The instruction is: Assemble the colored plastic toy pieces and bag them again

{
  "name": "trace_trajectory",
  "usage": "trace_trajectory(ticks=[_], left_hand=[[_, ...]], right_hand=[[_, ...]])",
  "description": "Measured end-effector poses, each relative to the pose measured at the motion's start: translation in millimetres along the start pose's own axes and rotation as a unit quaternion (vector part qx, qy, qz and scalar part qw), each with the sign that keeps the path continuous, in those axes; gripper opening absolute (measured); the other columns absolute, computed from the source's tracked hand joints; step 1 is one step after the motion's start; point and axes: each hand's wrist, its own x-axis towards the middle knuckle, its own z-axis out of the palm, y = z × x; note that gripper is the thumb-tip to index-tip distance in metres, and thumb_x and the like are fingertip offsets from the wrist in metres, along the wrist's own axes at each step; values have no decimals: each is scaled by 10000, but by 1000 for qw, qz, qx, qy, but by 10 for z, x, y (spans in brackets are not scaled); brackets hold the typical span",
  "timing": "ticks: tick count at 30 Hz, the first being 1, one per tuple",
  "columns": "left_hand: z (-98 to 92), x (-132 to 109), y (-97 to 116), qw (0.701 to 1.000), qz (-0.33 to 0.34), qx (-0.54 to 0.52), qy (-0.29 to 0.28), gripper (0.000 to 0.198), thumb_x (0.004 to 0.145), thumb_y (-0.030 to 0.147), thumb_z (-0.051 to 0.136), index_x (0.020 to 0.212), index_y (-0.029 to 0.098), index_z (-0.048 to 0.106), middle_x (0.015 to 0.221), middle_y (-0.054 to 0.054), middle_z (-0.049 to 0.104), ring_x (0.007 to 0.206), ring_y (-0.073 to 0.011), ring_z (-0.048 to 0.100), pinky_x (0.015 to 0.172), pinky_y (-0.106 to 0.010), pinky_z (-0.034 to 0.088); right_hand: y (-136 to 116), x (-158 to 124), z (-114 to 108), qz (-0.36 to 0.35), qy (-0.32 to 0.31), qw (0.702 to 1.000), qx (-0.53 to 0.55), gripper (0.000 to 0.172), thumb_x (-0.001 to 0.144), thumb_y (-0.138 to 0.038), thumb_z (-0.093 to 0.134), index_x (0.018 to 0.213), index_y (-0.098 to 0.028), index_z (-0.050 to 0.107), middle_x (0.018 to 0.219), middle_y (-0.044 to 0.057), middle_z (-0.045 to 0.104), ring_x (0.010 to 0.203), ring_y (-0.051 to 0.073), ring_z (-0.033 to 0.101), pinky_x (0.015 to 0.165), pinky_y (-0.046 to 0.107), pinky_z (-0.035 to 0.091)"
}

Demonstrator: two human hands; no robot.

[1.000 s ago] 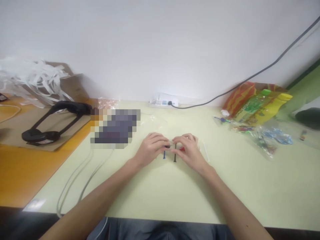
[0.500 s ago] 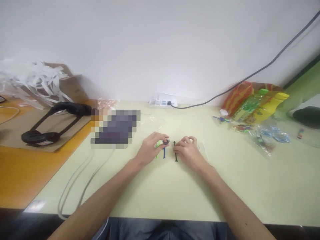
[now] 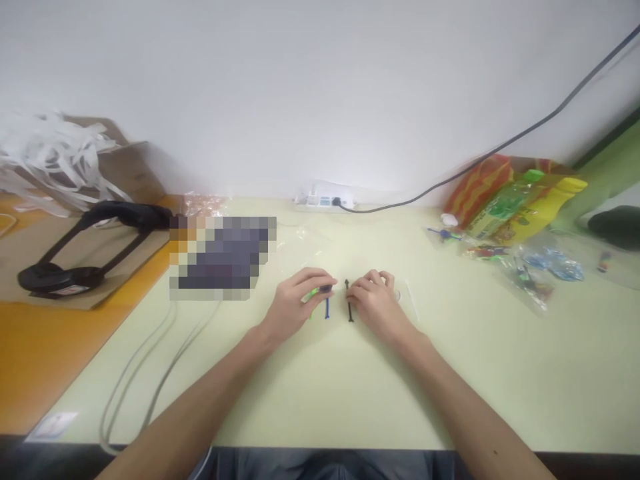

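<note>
The left hand (image 3: 295,303) pinches a small, dark, rounded piece (image 3: 326,289) over the pale table (image 3: 325,393), near a slim blue rod (image 3: 327,309). The right hand (image 3: 376,302), its grip impossible to tell, curls beside a thin black rod (image 3: 351,312) with flared ends.

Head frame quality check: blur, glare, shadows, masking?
Head view: soft overall, dark piece in the left hand too blurred to identify; glints on plastic bags at right; faint, soft-edged shadow on the desk beside the right forearm; pixelated patch hides detail; black shape at far right smeary.
</note>
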Motion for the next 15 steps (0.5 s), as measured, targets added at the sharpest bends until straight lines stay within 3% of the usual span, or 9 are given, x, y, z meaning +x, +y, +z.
trace_trajectory(ticks=[5,10,15], left_hand=[[0,-9,-36,1000,0,27,1,180,896,326,748,1019,226,664,946,-42,730,877,-183,663,795,-334,563],[-10,-17,-40,999,-34,17,10,248,868,371,776,1023,222,653,862,-5,702,685,-121,606,687,-280,527],[21,-11,-27,1000,1,-4,-1,98,925,252,712,1020,229,702,986,-37,727,827,-143,687,765,-288,574]], right_hand=[[2,-1,-27,-13,-2,1000,-3,230,973,-116,546,822,-230,678,932,50,736,994,237,518,949,453,273],[-35,-10,-175,4,77,997,30,227,994,-90,483,942,-233,652,1102,39,743,1052,236,550,973,438,300],[-44,-10,-266,48,109,987,109,186,1037,-187,431,987,-229,606,1051,72,743,969,234,613,903,422,380]])
